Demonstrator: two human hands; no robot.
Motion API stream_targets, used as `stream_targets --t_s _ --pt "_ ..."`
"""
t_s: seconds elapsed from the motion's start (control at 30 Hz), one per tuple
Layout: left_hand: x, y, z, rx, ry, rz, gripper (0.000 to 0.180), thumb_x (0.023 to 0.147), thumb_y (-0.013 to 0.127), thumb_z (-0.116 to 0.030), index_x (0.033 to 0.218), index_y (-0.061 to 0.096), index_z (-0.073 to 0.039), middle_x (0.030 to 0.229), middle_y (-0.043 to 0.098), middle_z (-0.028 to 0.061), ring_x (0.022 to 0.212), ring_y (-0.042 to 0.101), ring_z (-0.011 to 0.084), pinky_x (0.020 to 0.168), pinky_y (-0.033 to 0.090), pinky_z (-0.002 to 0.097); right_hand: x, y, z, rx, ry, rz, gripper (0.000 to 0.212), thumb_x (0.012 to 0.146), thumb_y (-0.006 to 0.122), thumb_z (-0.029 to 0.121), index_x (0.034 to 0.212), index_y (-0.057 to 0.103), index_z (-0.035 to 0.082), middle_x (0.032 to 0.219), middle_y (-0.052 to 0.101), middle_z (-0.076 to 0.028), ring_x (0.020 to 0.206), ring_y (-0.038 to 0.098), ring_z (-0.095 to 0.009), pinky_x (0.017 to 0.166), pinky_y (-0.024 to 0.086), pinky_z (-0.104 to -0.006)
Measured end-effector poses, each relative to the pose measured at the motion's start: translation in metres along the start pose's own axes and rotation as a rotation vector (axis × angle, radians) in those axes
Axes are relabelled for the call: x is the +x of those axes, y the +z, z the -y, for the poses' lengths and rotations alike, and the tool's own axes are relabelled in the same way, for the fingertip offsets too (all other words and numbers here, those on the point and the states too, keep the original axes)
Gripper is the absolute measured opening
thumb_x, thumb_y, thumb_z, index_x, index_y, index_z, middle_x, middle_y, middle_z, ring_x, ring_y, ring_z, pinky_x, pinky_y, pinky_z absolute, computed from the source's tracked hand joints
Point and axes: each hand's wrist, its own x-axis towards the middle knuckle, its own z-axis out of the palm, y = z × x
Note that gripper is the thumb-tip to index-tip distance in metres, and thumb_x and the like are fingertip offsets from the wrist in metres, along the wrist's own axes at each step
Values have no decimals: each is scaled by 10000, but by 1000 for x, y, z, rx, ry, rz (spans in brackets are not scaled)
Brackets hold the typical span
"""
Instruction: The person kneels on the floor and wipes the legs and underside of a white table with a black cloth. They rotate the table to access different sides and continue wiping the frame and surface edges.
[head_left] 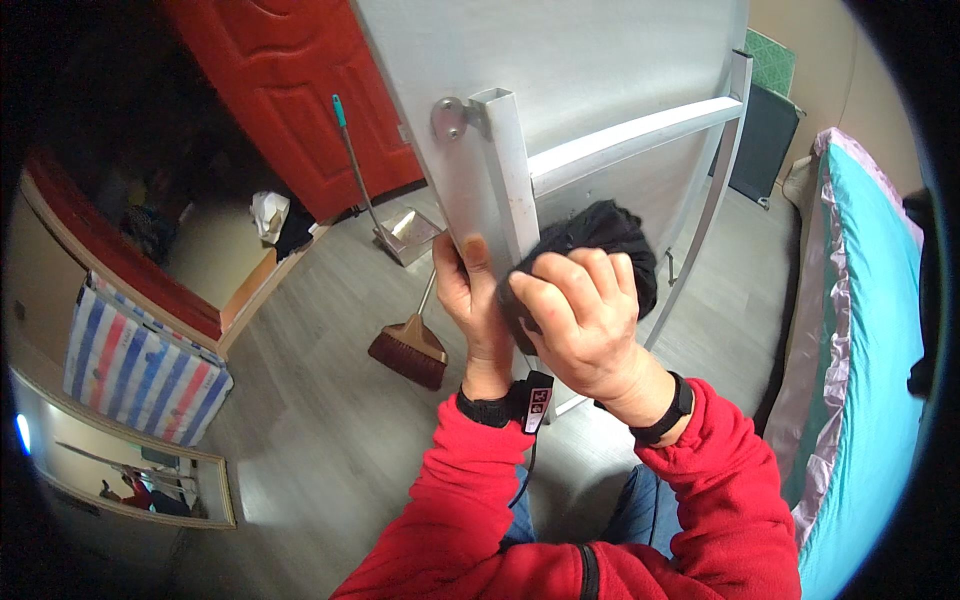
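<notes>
A grey folding table [620,60] stands on edge in front of me, its underside and white metal leg frame [640,140] facing me. My left hand [478,295] is closed round the table's left edge, just below the hinge bracket, with the thumb on the near face. My right hand [590,310] is bunched round a black cloth [605,230] and presses it against the upright leg tube [513,190]. Part of the cloth hangs over the far side of the hand, and the lower end of the tube is hidden behind both hands.
A broom [410,350] and a long-handled dustpan [408,235] are on the grey floor at left, near a red door [310,90]. A striped bag [145,365] and a framed mirror [140,470] stand farther left. A bed with a turquoise cover [865,370] lines the right side.
</notes>
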Motion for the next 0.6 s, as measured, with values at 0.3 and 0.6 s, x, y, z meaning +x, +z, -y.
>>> stream_targets --t_s 0.3,0.6 --pt "9 5 5 127 208 -1 284 1063 480 -275 1159 553 -19 1037 590 25 928 518 95 849 445 256 50 -5 -22 34 -37 55 328 640 767 123 940 640 78 902 610 -64 744 581 -245 655 423 -363" --pt "7 3 12 70 100 -27 301 1051 502 -320 1102 557 -28 949 548 -4 861 468 81 797 397 222 94 -15 -30 41 39 -123 244 724 762 48 903 597 50 817 586 -91 725 582 -290 651 462 -370"
